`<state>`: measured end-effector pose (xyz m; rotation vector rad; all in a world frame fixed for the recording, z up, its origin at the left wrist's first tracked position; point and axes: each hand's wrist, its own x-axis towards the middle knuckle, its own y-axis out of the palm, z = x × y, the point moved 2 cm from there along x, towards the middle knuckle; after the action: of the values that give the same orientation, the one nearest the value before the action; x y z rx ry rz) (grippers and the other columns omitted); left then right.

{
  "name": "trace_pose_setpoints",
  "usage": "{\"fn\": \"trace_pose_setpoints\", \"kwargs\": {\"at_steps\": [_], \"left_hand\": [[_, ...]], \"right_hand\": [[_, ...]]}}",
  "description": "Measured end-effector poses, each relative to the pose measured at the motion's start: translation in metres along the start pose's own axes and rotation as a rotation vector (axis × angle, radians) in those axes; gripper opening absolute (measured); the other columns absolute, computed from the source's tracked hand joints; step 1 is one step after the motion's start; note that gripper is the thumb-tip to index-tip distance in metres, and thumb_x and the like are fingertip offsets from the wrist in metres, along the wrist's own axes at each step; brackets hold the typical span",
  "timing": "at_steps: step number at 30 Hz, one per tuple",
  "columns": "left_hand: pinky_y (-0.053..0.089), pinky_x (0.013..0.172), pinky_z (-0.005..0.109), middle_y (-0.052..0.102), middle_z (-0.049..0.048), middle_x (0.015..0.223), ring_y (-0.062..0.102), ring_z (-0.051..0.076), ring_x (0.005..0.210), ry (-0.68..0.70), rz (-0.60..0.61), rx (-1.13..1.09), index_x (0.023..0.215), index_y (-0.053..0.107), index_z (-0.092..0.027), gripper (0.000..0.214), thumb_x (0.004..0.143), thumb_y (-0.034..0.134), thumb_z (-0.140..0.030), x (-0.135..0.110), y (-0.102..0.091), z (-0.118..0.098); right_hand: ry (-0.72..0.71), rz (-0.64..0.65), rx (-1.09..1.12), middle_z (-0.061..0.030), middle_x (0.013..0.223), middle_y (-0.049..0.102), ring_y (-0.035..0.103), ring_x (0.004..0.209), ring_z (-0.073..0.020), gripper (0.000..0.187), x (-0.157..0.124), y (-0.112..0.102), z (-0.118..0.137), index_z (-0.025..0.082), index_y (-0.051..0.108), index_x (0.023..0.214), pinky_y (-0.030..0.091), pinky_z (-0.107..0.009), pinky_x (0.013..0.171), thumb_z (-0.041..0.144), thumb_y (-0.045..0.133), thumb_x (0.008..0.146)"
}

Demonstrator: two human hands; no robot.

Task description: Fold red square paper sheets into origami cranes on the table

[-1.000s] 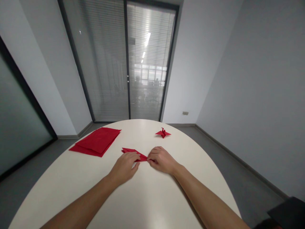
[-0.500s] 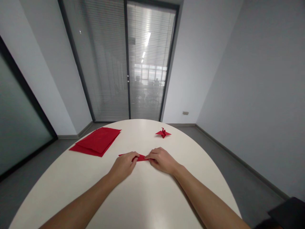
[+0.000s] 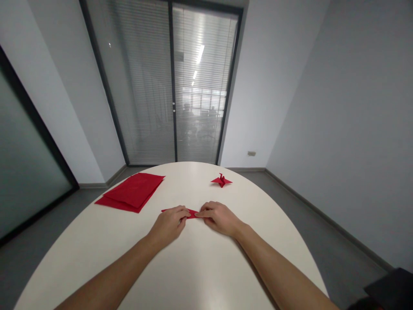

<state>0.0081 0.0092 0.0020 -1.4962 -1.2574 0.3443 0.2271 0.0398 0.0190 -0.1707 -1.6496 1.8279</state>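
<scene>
A narrow piece of folded red paper (image 3: 192, 213) lies on the white table between my hands. My left hand (image 3: 170, 220) is closed on its left part, with a pointed end showing past the knuckles. At the paper's right end, my right hand (image 3: 219, 218) has its fingers pinched together on it. Much of the paper is hidden under the fingers. Beyond my right hand stands a small red origami crane (image 3: 221, 181) with spread wings.
Several red paper sheets (image 3: 134, 191) lie stacked at the table's far left. The round white table (image 3: 180, 267) has its curved edge close behind the crane. A dark object (image 3: 392, 286) shows at the lower right. Glass panels with blinds (image 3: 200, 129) rise beyond the table.
The fingers of my left hand have shifted slightly along the folded paper toward the right hand. My right fingers have moved a little on the paper; the crane and sheets stay put.
</scene>
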Motion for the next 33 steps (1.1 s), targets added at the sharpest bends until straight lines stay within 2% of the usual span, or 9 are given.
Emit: {"fn": "trace_pose_setpoints", "kwargs": {"at_steps": [7,12,16,18,20,22,24,28,33], "left_hand": [[0.052,0.094,0.029,0.073,-0.0015,0.115,0.068,0.017,0.103,0.025,0.025,-0.015,0.112,0.074,-0.03,0.033,0.093,0.052,-0.014,0.0,-0.002,-0.003],[0.05,0.104,0.034,0.07,-0.0017,0.127,0.066,0.019,0.116,0.04,0.033,0.012,0.119,0.072,-0.031,0.039,0.093,0.05,-0.013,0.0,0.0,-0.001],[0.045,0.112,0.037,0.067,0.0018,0.134,0.06,0.02,0.126,0.069,0.057,0.06,0.125,0.069,-0.026,0.041,0.091,0.049,-0.016,-0.001,0.001,0.0],[0.04,0.116,0.04,0.061,0.0061,0.141,0.055,0.023,0.133,0.061,0.103,0.087,0.132,0.065,-0.021,0.045,0.089,0.051,-0.018,-0.002,0.001,-0.002],[0.035,0.12,0.043,0.052,0.0098,0.15,0.046,0.025,0.141,0.057,0.168,0.093,0.141,0.056,-0.016,0.054,0.087,0.052,-0.02,-0.002,0.001,-0.003],[0.031,0.122,0.045,0.043,0.0116,0.156,0.038,0.025,0.146,0.061,0.23,0.09,0.148,0.047,-0.013,0.061,0.087,0.052,-0.021,-0.002,0.002,-0.004],[0.027,0.123,0.046,0.036,0.0126,0.159,0.031,0.025,0.149,0.06,0.267,0.094,0.152,0.04,-0.012,0.065,0.089,0.05,-0.023,-0.003,0.003,-0.004],[0.027,0.122,0.049,0.032,0.0148,0.161,0.028,0.027,0.151,0.052,0.26,0.127,0.153,0.036,-0.01,0.063,0.093,0.046,-0.026,-0.005,0.006,-0.002],[0.032,0.119,0.05,0.04,0.0183,0.156,0.037,0.029,0.146,0.024,0.17,0.206,0.147,0.045,-0.009,0.055,0.096,0.042,-0.029,-0.006,0.009,-0.003]], "right_hand": [[-0.016,0.003,0.0,-0.0041,0.111,0.071,0.063,0.098,-0.0192,0.04,0.001,-0.002,0.001,0.03,0.071,0.122,0.049,-0.03,0.088,0.011,0.053,0.092],[0.0,0.007,-0.044,-0.0032,0.113,0.072,0.063,0.098,-0.0205,0.042,0.002,-0.004,0.006,0.031,0.071,0.122,0.049,-0.033,0.089,0.01,0.054,0.089],[0.01,0.036,-0.065,-0.0078,0.126,0.069,0.061,0.115,-0.0244,0.034,0.005,-0.005,0.019,0.023,0.068,0.126,0.047,-0.039,0.1,0.022,0.052,0.095],[0.025,0.08,-0.045,-0.0142,0.139,0.061,0.054,0.129,-0.028,0.044,0.005,-0.003,0.026,0.016,0.058,0.137,0.04,-0.044,0.11,0.033,0.051,0.098],[0.075,0.143,-0.019,-0.0202,0.152,0.046,0.043,0.141,-0.0325,0.065,0.003,0.001,0.03,0.01,0.043,0.15,0.032,-0.049,0.117,0.05,0.05,0.098],[0.129,0.202,0.016,-0.0226,0.159,0.032,0.03,0.149,-0.0344,0.082,0.001,0.005,0.032,0.008,0.029,0.156,0.023,-0.052,0.121,0.062,0.046,0.096],[0.169,0.241,0.048,-0.0223,0.162,0.022,0.021,0.152,-0.0341,0.09,0.0,0.008,0.033,0.008,0.021,0.159,0.016,-0.053,0.124,0.067,0.043,0.095],[0.203,0.272,0.08,-0.0212,0.163,0.015,0.014,0.153,-0.034,0.093,-0.001,0.008,0.032,0.009,0.018,0.159,0.012,-0.054,0.124,0.07,0.042,0.094],[0.205,0.277,0.082,-0.0212,0.163,0.017,0.015,0.153,-0.0352,0.093,-0.001,0.007,0.031,0.009,0.021,0.159,0.013,-0.055,0.124,0.071,0.044,0.093]]}}
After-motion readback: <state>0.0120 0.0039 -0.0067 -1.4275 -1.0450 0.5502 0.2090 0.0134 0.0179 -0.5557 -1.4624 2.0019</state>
